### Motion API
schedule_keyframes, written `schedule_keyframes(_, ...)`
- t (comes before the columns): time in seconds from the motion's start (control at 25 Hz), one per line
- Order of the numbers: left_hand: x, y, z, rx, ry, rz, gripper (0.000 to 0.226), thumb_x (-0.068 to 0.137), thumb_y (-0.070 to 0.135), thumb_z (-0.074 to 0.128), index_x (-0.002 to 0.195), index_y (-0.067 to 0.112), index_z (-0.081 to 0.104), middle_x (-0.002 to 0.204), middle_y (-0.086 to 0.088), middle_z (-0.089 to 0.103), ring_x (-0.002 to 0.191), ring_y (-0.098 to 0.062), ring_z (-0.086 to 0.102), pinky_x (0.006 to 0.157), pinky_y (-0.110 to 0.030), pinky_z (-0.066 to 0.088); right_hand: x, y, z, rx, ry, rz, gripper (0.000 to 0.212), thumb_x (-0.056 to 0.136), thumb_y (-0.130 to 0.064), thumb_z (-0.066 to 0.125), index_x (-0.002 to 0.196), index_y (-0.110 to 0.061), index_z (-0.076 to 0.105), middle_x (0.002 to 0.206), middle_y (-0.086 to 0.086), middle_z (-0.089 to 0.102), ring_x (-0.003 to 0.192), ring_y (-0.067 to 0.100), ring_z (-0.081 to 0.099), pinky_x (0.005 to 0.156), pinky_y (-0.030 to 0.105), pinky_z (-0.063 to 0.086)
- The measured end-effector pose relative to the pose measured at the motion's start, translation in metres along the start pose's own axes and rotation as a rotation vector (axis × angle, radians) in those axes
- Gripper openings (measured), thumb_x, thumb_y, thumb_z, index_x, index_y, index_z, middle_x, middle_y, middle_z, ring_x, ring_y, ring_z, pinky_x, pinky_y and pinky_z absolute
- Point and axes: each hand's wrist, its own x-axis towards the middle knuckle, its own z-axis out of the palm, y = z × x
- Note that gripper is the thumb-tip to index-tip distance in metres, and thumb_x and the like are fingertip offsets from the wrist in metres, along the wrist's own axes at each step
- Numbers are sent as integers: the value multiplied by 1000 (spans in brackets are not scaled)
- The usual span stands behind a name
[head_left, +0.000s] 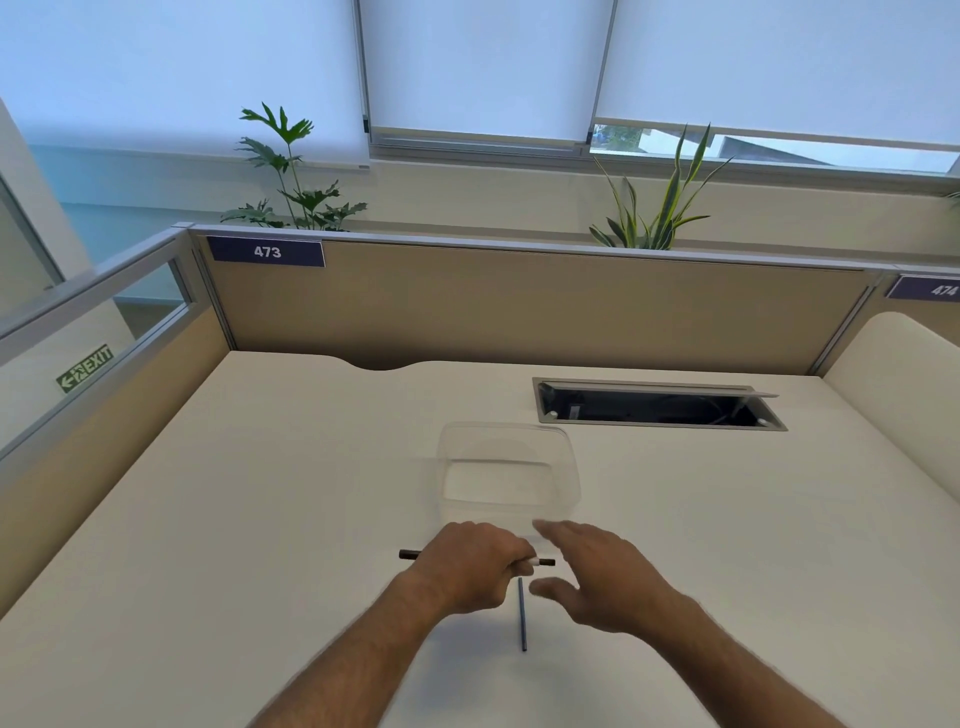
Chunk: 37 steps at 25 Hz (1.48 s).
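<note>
While the clear tub (498, 483) sits open-topped in the middle of the bench (260, 493), only the pale surface shows through its walls and floor. Just in front of its near wall, both bare forearms reach in from the bottom edge.

The left grip (470, 564) is knuckles-up, fingers curled down round a black pen (410, 555). The pen lies crosswise, one dark end sticking out to the left of the fist and a white-banded tip poking out to the right. It sits low over the bench, just short of the tub's near rim.

The right grip (597, 577) is spread wide and holds nothing, palm down, thumb apart from the fingers. Its fingertips are blurred at the tub's near right corner, and I cannot tell whether they touch it. The pen's tip points into the gap between that thumb and the fingers.

A blue pen (521, 618) lies flat on the bench between the two wrists, pointing away from the person, with its far end just under the left knuckles.

Behind the tub to the right, a cable hatch (660, 405) stands open in the bench.
</note>
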Motion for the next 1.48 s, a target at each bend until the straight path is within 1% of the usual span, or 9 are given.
schedule_keyframes(0.12, -1, -1, 1, 1, 5, -20, 14, 96, 29, 52, 104, 30, 62, 92, 4, 72, 77, -22, 62, 65, -34, 52, 3, -1, 0, -53, -57, -43, 30, 101, -40, 39, 115, -23, 59, 110, 1, 69, 98, 24, 62, 78, 38, 53)
schedule_keyframes(0.2, -1, 0, 3, -9, -6, -21, 13, 96, 29, 53, 105, 28, 63, 93, 3, 72, 76, -21, 62, 68, -36, 55, 4, -1, 1, -95, -52, -39, 21, 100, -27, 45, 104, -21, 64, 98, 3, 71, 85, 25, 61, 66, 33, 47)
schedule_keyframes(0.32, -2, 0, 5, -12, -6, -17, 11, 96, 29, 53, 100, 27, 63, 89, 3, 71, 71, -19, 58, 66, -35, 54, 7, 1, 2, -100, 18, 10, 14, 92, -29, 61, 102, -24, 68, 95, 1, 74, 86, 23, 65, 66, 29, 46)
schedule_keyframes(0.44, -2, 1, 5, -22, 9, -13, 13, 97, 29, 53, 103, 26, 64, 91, 2, 72, 73, -19, 61, 65, -33, 52, 5, 2, -4, 17, 48, 61, 45, 78, -42, 76, 116, -27, 57, 111, -8, 69, 97, 17, 63, 76, 27, 48)
schedule_keyframes(0.52, -2, 1, 4, -18, 9, -10, 14, 96, 28, 55, 106, 25, 65, 92, 1, 73, 75, -20, 63, 68, -34, 55, 3, 2, -3, 20, -43, 26, 67, 81, -51, 69, 139, -28, 43, 128, -9, 62, 111, 17, 60, 90, 31, 49)
schedule_keyframes(0.64, -1, -1, 2, 6, 0, -14, 12, 95, 26, 54, 102, 25, 64, 89, 0, 72, 73, -21, 62, 67, -37, 56, 3, 2, 1, 39, -58, -83, 36, 99, -43, 44, 128, -25, 55, 116, -1, 70, 95, 22, 61, 81, 35, 51)
schedule_keyframes(0.8, -2, -1, 3, -2, -5, -17, 13, 97, 30, 52, 101, 25, 64, 88, 1, 71, 71, -21, 60, 65, -36, 55, 7, 5, 4, -36, 13, -58, 22, 99, -27, 48, 108, -23, 68, 96, 2, 74, 79, 21, 59, 64, 28, 43)
schedule_keyframes(1.08, -7, -10, 5, -16, 96, -65, 20, 100, 36, 43, 99, 25, 59, 90, 2, 71, 76, -24, 62, 63, -32, 50, 3, 22, 10, 290, 290, 254, 9, 77, -23, 77, 86, -26, 80, 76, -14, 62, 69, 7, 61, 64, 19, 45)
schedule_keyframes(1.48, -8, -8, 7, -375, 383, -234, 9, 96, 30, 51, 91, 24, 53, 80, 2, 73, 74, -24, 66, 64, -41, 55, -10, 48, 61, 390, 120, 726, 3, 60, -19, 74, 63, -17, 73, 60, -10, 68, 61, 11, 65, 48, 18, 44)
